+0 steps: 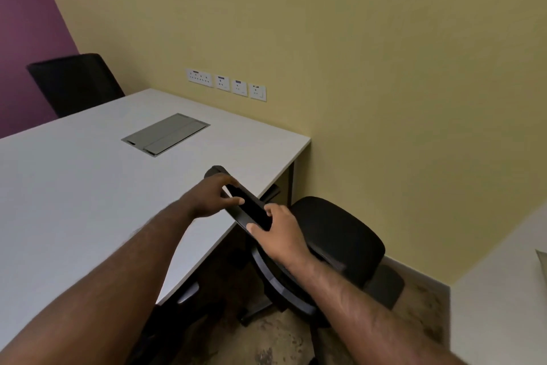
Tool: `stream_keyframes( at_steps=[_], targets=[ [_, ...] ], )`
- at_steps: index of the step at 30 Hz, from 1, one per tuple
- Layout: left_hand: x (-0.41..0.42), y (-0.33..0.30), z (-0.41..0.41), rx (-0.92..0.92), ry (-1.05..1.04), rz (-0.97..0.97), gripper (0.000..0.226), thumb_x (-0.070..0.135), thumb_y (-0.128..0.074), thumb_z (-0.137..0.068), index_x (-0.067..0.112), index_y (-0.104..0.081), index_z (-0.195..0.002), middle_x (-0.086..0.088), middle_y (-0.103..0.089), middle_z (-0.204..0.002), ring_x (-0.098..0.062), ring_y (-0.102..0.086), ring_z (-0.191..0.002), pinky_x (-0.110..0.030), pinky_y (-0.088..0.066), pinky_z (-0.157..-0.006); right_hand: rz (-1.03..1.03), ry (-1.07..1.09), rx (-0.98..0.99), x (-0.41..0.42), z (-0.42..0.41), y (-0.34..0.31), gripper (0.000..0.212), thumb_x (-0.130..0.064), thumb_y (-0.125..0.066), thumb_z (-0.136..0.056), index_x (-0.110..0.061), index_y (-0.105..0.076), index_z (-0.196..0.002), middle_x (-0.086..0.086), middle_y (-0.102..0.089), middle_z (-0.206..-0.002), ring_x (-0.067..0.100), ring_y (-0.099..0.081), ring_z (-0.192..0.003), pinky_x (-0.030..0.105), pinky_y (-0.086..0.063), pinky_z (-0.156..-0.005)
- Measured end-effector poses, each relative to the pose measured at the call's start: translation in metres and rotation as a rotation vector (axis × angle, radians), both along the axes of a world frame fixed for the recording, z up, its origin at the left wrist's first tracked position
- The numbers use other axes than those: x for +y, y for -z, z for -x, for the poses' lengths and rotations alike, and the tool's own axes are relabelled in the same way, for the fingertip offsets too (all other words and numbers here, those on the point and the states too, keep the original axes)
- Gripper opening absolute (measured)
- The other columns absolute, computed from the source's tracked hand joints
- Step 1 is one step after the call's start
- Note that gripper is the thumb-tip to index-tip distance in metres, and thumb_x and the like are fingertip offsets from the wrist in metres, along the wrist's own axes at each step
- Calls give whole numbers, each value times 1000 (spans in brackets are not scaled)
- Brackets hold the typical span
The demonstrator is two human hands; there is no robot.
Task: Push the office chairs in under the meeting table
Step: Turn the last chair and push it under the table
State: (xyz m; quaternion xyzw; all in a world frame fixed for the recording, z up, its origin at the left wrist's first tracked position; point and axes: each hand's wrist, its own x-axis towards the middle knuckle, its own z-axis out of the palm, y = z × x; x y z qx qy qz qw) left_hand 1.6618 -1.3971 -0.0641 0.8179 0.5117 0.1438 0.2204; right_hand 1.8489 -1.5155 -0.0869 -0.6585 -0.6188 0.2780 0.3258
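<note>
A black office chair [334, 234] stands at the near right corner of the white meeting table [74, 187], turned sideways with its seat out from under the top. Both hands hold the top edge of its backrest [251, 208]. My left hand [213, 196] grips the far end of that edge, over the table's rim. My right hand [281, 231] grips the nearer end. A second black chair [74, 83] stands at the table's far side, its backrest above the tabletop.
A grey cable hatch [165, 134] is set into the tabletop. Wall sockets [226, 84] line the yellow wall behind the table. A white surface [500, 290] stands at the right, leaving a narrow strip of patterned carpet [281, 341] around the chair.
</note>
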Motion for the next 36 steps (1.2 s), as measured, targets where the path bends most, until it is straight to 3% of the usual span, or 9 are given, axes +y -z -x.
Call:
stream_keyframes(
  at_steps=[3, 5, 10, 16, 19, 24, 28, 31, 36],
  targets=[
    [-3, 11, 7, 79, 58, 3, 57, 59, -69, -78, 20, -64, -118, 5, -58, -118, -9, -53, -105, -25, -44, -88, -47, 24, -213, -9, 6, 10, 60, -46, -65, -85, -22, -46, -136, -5, -51, -132, 12, -46, -120, 32, -48, -93],
    [-5, 18, 10, 111, 100, -15, 65, 73, -61, -72, 20, -66, -110, 6, -57, -109, -12, -52, -101, -29, -44, -87, -41, 52, -271, -13, 9, 11, 56, -50, -64, -85, -22, -49, -132, -5, -55, -126, 12, -53, -111, 30, -51, -84],
    [3, 33, 9, 200, 168, -155, 78, 94, -36, -62, 22, -55, -84, 4, -51, -87, -17, -42, -87, -32, -40, -75, 44, 35, -613, -17, 10, 12, 50, -65, -48, -87, -17, -59, -96, -3, -60, -76, 14, -60, -66, 30, -49, -53],
    [6, 40, -5, 227, 314, -256, 83, 99, -32, -58, 17, -41, -56, 1, -44, -57, -16, -40, -59, -36, -34, -59, 64, 19, -678, -23, -7, 19, 57, -72, -45, -83, -18, -63, -84, -5, -55, -61, 12, -55, -53, 27, -44, -44],
    [-2, 41, -11, 267, 365, -309, 81, 97, -35, -61, 17, -35, -53, 0, -40, -51, -18, -38, -49, -36, -29, -51, 30, 2, -735, -32, -20, 23, 76, -88, -24, -75, -20, -58, -77, -4, -53, -58, 12, -50, -48, 25, -34, -40],
    [-23, 47, -28, 257, 326, -414, 82, 96, -37, -61, 14, -40, -50, 1, -44, -48, -20, -43, -46, -34, -28, -45, 6, -51, -747, -44, -48, 22, 88, -92, -6, -67, -20, -56, -75, -3, -52, -59, 15, -51, -50, 27, -37, -41],
    [-45, 51, -40, 205, 279, -462, 80, 95, -38, -63, 16, -41, -50, 2, -44, -48, -21, -44, -46, -34, -31, -45, -25, -141, -767, -52, -70, 20, 73, -85, -29, -79, -18, -58, -79, -2, -53, -62, 15, -51, -53, 28, -39, -44],
    [-68, 50, -54, 215, 235, -470, 80, 95, -33, -65, 16, -42, -52, 1, -46, -51, -24, -47, -50, -34, -31, -47, -33, -199, -743, -60, -91, 18, 42, -57, -56, -85, -16, -64, -91, 1, -62, -74, 23, -62, -66, 31, -43, -51],
    [-98, 55, -83, 259, 151, -477, 82, 95, -26, -67, 17, -47, -54, 2, -47, -53, -22, -48, -52, -33, -32, -49, -43, -279, -734, -69, -132, 16, 23, -38, -59, -84, -18, -63, -94, 1, -60, -78, 26, -64, -76, 34, -46, -57]
  ],
)
